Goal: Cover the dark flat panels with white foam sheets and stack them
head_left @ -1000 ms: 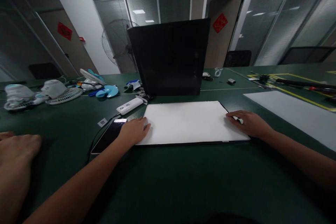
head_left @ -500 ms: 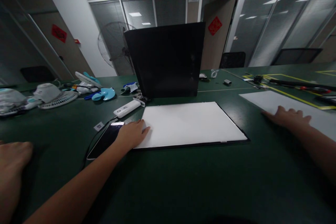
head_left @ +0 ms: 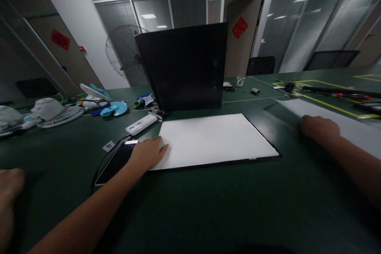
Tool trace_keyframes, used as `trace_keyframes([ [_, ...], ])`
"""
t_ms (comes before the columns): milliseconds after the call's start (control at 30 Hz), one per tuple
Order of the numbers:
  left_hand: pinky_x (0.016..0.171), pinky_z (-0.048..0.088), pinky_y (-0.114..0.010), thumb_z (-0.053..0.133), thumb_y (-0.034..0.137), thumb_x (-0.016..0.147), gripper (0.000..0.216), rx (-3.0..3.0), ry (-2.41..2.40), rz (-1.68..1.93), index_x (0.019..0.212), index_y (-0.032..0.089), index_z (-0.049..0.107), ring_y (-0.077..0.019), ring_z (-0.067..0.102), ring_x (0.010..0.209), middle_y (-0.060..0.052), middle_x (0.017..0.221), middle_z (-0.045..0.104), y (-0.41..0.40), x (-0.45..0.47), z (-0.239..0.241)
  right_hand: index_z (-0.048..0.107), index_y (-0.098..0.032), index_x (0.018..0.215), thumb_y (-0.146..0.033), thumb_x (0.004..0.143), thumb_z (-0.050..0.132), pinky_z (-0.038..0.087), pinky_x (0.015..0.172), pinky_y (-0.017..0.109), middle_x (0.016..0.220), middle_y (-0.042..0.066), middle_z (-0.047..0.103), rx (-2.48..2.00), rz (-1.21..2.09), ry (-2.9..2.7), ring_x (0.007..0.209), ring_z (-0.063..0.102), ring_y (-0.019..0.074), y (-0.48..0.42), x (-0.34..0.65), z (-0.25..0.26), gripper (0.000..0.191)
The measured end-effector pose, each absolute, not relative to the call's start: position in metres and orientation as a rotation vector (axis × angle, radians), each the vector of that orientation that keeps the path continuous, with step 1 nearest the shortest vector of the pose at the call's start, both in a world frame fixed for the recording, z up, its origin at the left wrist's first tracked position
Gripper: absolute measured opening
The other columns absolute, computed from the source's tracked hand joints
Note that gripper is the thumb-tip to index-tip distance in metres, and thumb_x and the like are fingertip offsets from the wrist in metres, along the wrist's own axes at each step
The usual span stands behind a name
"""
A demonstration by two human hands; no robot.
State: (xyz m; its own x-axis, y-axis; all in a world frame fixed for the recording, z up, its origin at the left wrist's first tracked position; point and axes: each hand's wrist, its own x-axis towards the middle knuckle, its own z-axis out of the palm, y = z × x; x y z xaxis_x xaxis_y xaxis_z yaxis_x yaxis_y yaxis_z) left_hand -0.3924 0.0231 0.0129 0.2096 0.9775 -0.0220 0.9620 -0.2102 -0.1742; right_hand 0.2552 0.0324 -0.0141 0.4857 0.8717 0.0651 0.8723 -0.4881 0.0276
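My left hand (head_left: pixel 147 152) lies over the left edge of a white panel with a black frame (head_left: pixel 214 141), its fingertips on the white face and the thumb apart. It holds nothing. At the right, my right hand (head_left: pixel 320 129) is closed on the left edge of a loose white sheet (head_left: pixel 354 127); a shadow beneath the far left corner shows it a little off the table. The fingers of this hand are curled and partly hidden. Behind the framed panel, a large black panel (head_left: pixel 184 67) stands upright.
A phone (head_left: pixel 116 162) on a cable and a white power bank (head_left: pixel 141 124) lie left of the panel. White fan parts (head_left: pixel 49 109) and blue fan blades (head_left: pixel 114 109) lie farther left. Another person's hand (head_left: pixel 10 184) rests at the left edge. Yellow tape (head_left: pixel 330 105) marks the table.
My right hand has gone from spread fingers on the sheet to a closed grip on its edge, and the sheet's left side has risen slightly. My left hand stays put.
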Motion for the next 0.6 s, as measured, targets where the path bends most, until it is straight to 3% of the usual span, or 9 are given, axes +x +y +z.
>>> trace_keyframes([
  [300,0.093,0.057,-0.053,0.03,0.05,0.108,0.06,-2.3,-1.884,0.227,0.142,0.01,0.059,-0.0399,0.07,0.118,-0.023,0.136,0.069,0.022,-0.389,0.012,0.049,-0.018,0.157,-0.039,0.107,0.022,0.048,0.073,0.042,0.107,0.022,0.073,-2.424,-0.489,-1.693,0.087,0.071,0.0331,0.018,0.177,0.002,0.06],
  [467,0.094,0.057,-0.052,0.03,0.051,0.109,0.059,-2.279,-1.867,0.217,0.141,0.01,0.059,-0.0385,0.071,0.116,-0.022,0.134,0.07,0.022,-0.389,0.01,0.06,-0.02,0.15,-0.041,0.109,0.03,0.056,0.078,0.041,0.124,0.016,0.073,-1.876,-0.567,-2.227,0.094,0.073,0.028,0.011,0.134,-0.01,0.055],
  [600,0.094,0.057,-0.053,0.03,0.051,0.109,0.06,-2.279,-1.868,0.202,0.141,0.01,0.059,-0.0391,0.07,0.118,-0.023,0.135,0.07,0.022,-0.388,0.009,0.067,-0.027,0.142,-0.032,0.104,0.043,0.062,0.089,0.046,0.132,0.008,0.072,-1.298,-0.405,-2.564,0.108,0.072,0.0267,0.004,0.111,-0.025,0.045],
])
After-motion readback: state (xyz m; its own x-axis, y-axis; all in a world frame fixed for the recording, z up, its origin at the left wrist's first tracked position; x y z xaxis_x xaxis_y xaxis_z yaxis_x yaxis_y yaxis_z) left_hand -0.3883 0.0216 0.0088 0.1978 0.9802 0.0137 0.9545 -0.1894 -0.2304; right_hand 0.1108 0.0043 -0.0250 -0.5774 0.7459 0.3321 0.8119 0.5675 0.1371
